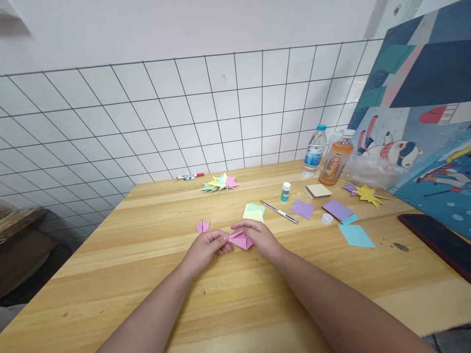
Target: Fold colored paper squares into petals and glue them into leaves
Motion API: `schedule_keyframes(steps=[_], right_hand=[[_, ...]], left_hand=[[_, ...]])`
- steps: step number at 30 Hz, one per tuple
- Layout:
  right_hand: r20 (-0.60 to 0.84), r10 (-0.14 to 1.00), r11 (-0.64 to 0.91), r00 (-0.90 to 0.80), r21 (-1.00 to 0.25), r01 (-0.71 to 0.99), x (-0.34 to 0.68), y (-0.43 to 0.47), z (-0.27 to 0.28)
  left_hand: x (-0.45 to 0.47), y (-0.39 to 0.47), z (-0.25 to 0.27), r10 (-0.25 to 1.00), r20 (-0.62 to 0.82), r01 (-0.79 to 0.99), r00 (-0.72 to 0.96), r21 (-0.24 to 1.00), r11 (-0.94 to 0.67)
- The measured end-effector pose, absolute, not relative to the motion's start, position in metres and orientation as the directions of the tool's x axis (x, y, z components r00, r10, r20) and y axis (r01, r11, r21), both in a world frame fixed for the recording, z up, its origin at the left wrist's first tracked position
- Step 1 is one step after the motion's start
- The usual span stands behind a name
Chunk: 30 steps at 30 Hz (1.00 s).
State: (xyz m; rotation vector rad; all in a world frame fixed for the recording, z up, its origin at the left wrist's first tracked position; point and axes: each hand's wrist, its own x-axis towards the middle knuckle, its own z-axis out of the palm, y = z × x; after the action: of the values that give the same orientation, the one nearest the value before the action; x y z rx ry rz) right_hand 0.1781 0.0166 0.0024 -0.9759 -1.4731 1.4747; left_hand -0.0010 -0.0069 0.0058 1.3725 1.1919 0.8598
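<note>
A partly folded piece of pink paper (241,240) is between my hands, low over the wooden table (121,274). My left hand (209,247) pinches its left corner between thumb and fingers. From the right, my right hand (259,236) grips the paper's upper right side, its fingers curled over the edge and partly hiding it. Just beyond my left hand lies a small folded pink paper piece (202,226). Pale green and yellow paper squares (254,212) rest behind my right hand.
A glue stick (285,193), a craft knife (278,212) and purple paper (302,209) lie beyond my right hand. Folded paper leaves (221,183) and markers (190,176) are at the back. A water bottle (315,152) and an orange drink bottle (336,159) stand near the wall.
</note>
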Motion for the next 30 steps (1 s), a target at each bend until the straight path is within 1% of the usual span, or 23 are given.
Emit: schedule_keyframes(steps=[2, 7, 9, 11, 14, 16, 18, 20, 23, 25, 27, 30], right_hand=[[0.041, 0.932, 0.042, -0.359, -0.999, -0.004, 0.179, 0.016, 0.004], [0.004, 0.950, 0.099, -0.312, -0.951, 0.292, 0.177, 0.014, 0.001], [0.022, 0.956, 0.127, -0.294, -0.930, 0.344, 0.176, 0.014, -0.002], [0.072, 0.952, 0.185, -0.296, -0.910, 0.372, 0.175, 0.014, -0.004], [0.165, 0.933, 0.288, -0.319, -0.875, 0.389, 0.176, 0.014, -0.007], [0.198, 0.922, 0.327, -0.332, -0.859, 0.395, 0.176, 0.014, -0.008], [0.205, 0.926, 0.329, -0.316, -0.849, 0.413, 0.176, 0.015, -0.009], [0.191, 0.942, 0.297, -0.275, -0.857, 0.421, 0.177, 0.017, -0.010], [0.141, 0.968, 0.210, -0.209, -0.912, 0.354, 0.178, 0.020, -0.010], [0.125, 0.974, 0.178, -0.187, -0.938, 0.299, 0.180, 0.022, -0.008], [0.147, 0.971, 0.197, -0.186, -0.937, 0.287, 0.181, 0.021, -0.006], [0.219, 0.939, 0.300, -0.264, -0.898, 0.322, 0.181, 0.017, -0.001]], left_hand=[[0.000, -0.007, 0.005, 0.966, -0.103, 0.219, 0.236, 0.974, 0.050], [0.003, -0.009, 0.007, 0.968, -0.080, 0.277, 0.239, 0.961, 0.011], [0.004, -0.009, 0.008, 0.970, -0.078, 0.282, 0.229, 0.959, 0.010], [0.004, -0.009, 0.007, 0.972, -0.071, 0.291, 0.225, 0.957, 0.003], [0.005, -0.009, 0.003, 0.974, -0.045, 0.303, 0.224, 0.953, -0.026], [0.006, -0.009, 0.001, 0.975, -0.041, 0.296, 0.219, 0.955, -0.027], [0.006, -0.009, 0.001, 0.975, -0.047, 0.283, 0.215, 0.959, -0.016], [0.005, -0.009, 0.001, 0.981, -0.036, 0.279, 0.189, 0.960, -0.018], [0.003, -0.007, 0.003, 0.994, 0.013, 0.297, 0.107, 0.954, -0.044], [0.000, -0.006, 0.003, 0.997, 0.025, 0.313, 0.073, 0.949, -0.047], [-0.001, -0.005, 0.003, 0.996, 0.021, 0.339, 0.083, 0.940, -0.048], [0.000, -0.007, 0.003, 0.989, 0.031, 0.382, 0.148, 0.920, -0.086]])
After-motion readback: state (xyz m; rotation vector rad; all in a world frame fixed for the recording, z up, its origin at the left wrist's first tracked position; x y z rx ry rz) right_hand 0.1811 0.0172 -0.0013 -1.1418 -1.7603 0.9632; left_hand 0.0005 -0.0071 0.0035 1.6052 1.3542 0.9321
